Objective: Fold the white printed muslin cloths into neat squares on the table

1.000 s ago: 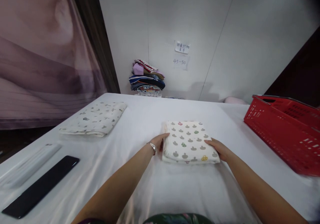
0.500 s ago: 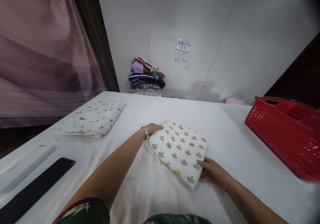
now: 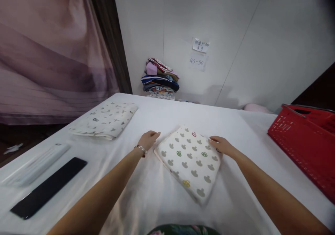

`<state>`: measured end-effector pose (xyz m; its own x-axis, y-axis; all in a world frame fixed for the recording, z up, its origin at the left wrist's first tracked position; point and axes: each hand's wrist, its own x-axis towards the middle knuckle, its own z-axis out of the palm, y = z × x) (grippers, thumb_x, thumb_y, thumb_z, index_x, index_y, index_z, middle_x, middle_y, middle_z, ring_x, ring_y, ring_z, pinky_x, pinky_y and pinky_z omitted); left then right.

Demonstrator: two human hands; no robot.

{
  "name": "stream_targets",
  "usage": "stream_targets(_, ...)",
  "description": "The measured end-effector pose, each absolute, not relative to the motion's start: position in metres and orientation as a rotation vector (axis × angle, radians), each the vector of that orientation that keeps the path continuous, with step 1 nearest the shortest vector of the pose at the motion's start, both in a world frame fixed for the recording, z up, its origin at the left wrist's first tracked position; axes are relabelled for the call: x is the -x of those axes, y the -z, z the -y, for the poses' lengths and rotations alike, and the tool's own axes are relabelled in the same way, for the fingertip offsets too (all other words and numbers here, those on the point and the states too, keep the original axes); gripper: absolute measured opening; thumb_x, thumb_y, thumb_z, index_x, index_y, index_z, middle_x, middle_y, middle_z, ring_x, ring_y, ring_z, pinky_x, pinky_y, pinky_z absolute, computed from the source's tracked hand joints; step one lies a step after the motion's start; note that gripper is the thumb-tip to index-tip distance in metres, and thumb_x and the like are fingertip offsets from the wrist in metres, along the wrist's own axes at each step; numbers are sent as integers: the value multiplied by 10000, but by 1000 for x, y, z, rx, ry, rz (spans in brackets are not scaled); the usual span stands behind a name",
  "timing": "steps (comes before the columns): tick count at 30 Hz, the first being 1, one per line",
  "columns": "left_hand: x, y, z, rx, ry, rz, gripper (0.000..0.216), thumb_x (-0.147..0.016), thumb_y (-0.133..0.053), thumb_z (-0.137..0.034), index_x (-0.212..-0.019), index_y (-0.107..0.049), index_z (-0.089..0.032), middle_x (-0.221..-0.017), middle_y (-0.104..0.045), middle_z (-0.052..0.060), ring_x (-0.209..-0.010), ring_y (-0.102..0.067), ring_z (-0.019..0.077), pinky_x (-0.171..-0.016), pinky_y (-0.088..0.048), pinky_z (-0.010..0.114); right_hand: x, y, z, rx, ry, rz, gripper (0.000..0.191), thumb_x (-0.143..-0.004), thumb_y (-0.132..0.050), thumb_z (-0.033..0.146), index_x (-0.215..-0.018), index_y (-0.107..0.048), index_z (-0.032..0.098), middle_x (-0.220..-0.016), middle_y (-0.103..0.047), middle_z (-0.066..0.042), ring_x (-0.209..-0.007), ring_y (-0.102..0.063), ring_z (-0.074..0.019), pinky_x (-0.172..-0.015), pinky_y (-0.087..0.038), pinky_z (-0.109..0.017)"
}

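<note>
A folded white cloth (image 3: 188, 160) printed with grey, green, red and yellow mushrooms lies at an angle on the white-covered table, a pinkish edge showing along its left side. My left hand (image 3: 148, 139), with a bracelet at the wrist, is just left of the cloth, apart from it, fingers stretched out and holding nothing. At the cloth's far right corner, my right hand (image 3: 221, 146) rests with its fingers extended over the edge, covering that corner.
Another folded patterned cloth (image 3: 106, 119) lies at the left. Nearer are a white wrapped packet (image 3: 36, 165) and a black flat object (image 3: 49, 188). A red basket (image 3: 303, 144) stands at the right. Stacked fabrics (image 3: 161, 79) sit behind the table against the wall.
My left hand has let go of the cloth's left corner and moved left. My right hand has shifted from the lower right edge up to the far right corner. The view has turned slightly left.
</note>
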<state>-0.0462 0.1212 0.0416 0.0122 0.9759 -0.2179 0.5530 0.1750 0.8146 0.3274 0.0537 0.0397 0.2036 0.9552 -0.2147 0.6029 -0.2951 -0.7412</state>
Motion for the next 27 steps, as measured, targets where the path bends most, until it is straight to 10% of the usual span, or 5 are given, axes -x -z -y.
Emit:
stream_targets(19, -3, -22, 17, -239, -757, -1071, 266, -762, -577, -417, -872, -598, -175, -956, -610, 72, -837, -589, 162, -729, -481, 266, -314, -50, -110, 1718, -2110, 1173, 495, -719, -641, 501, -1030, -630, 116, -1063, -636, -177, -914, -637, -268, -796, -523, -384)
stream_targets(27, -15, -25, 6, -403, -723, -1142, 395, -616, -722, -442, -872, -538, -204, -849, -602, 27, -705, -565, 136, -632, -475, 262, -305, -50, -97, 1654, -1984, 1127, 464, -673, -703, 426, -1022, -613, 135, -1036, -649, -167, -873, -643, -281, -755, -536, -409)
